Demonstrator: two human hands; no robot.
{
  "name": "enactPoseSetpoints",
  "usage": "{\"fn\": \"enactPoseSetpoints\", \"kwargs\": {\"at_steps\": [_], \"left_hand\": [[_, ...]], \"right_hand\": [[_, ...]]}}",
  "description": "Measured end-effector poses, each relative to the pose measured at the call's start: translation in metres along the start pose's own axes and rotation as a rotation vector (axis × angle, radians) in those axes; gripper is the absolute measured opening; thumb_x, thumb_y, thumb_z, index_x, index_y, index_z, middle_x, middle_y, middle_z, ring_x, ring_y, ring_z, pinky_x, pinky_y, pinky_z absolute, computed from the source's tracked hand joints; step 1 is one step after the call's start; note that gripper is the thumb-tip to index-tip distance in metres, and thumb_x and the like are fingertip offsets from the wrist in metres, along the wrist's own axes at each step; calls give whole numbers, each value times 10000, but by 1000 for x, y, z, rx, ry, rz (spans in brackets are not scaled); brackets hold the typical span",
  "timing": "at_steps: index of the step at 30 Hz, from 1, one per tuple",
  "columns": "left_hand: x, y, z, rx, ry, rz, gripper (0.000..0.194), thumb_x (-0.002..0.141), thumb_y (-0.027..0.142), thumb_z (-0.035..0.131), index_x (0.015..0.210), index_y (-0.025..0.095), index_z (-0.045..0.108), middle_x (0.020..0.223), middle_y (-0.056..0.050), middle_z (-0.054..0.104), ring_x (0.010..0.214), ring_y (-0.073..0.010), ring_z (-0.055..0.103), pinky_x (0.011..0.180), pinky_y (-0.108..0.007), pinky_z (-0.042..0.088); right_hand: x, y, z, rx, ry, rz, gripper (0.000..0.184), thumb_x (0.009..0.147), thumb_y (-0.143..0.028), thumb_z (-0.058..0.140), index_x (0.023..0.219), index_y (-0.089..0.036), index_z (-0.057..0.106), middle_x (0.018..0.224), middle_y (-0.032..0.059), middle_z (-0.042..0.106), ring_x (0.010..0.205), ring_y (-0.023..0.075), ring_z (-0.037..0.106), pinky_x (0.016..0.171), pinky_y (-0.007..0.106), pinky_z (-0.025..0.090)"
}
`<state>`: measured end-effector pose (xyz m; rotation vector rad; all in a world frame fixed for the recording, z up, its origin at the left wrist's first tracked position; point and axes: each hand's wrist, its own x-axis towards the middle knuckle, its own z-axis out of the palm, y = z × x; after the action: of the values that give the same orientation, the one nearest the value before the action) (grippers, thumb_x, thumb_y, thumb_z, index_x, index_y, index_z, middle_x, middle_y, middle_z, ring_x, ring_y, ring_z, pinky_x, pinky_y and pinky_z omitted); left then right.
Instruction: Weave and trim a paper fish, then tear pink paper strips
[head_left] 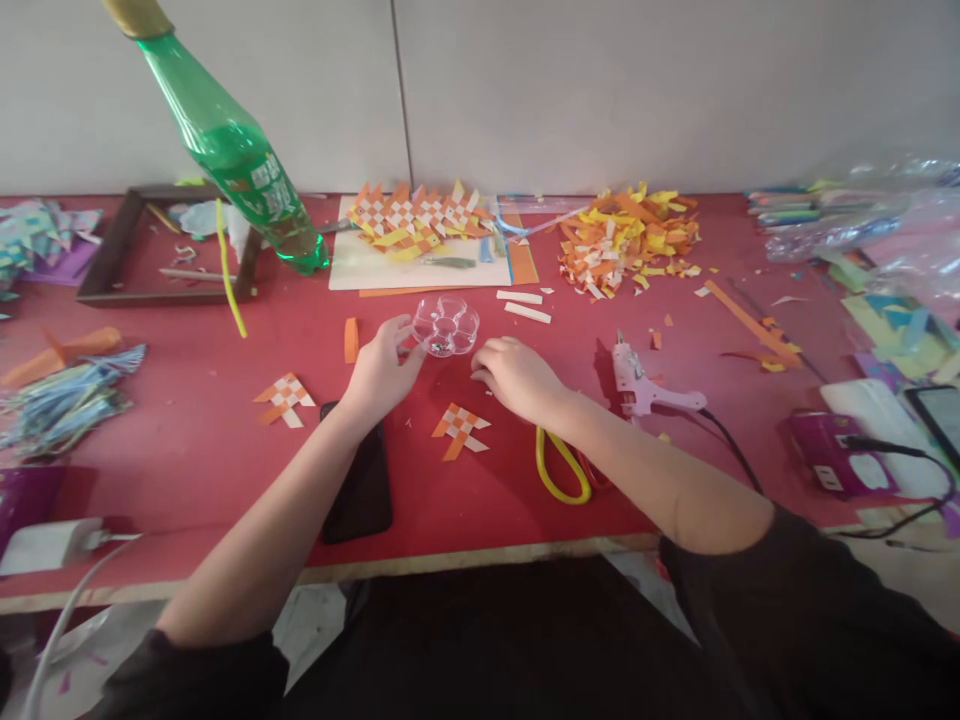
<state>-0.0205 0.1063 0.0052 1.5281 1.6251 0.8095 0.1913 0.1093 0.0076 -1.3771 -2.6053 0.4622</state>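
Observation:
A clear flower-shaped plastic palette (445,325) with round compartments sits on the red table; small dark bits lie in its front compartment. My left hand (384,365) grips its left edge between thumb and fingers. Just right of the palette, my right hand (517,375) has its fingers pinched together; whatever may be in them is hidden. Below the hands lies a woven orange-and-white paper fish (460,431), and a second paper fish (286,399) is to the left. A yellow-handled pair of scissors (562,468) lies partly under my right forearm.
A pink glue gun (645,385) with a black cord stands at right. Behind are a paper-scrap pile (626,240), finished woven fish (420,220) on a white board, and a tall green bottle (232,150) beside a brown tray (112,260). A black phone (364,490) lies under my left forearm.

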Motion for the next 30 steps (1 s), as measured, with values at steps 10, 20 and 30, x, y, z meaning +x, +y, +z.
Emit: {"fn": "enactPoseSetpoints", "kwargs": {"at_steps": [10,20,30], "left_hand": [[-23,15,2,242,-14,96,489,894,284,565,1349,143,453,1331,-206,581,1009,-289,670,892,-449,525],[-71,37,27,593,-146,135,173,838,280,666,904,133,605,1020,-162,602,1005,-365,582,882,-491,483],[-76,21,23,253,-249,151,51,863,157,560,898,194,561,931,-72,648,940,-275,620,866,-449,492]], "right_hand": [[28,-4,0,103,172,-14,157,961,-166,500,964,-130,652,964,104,676,921,207,567,809,330,440],[29,-4,-11,180,335,-3,192,914,-156,557,971,-180,739,975,81,698,939,208,617,867,345,482],[-121,95,-75,-42,173,639,447,748,-145,594,1190,-88,632,1219,248,649,1160,411,594,968,553,439]]}}
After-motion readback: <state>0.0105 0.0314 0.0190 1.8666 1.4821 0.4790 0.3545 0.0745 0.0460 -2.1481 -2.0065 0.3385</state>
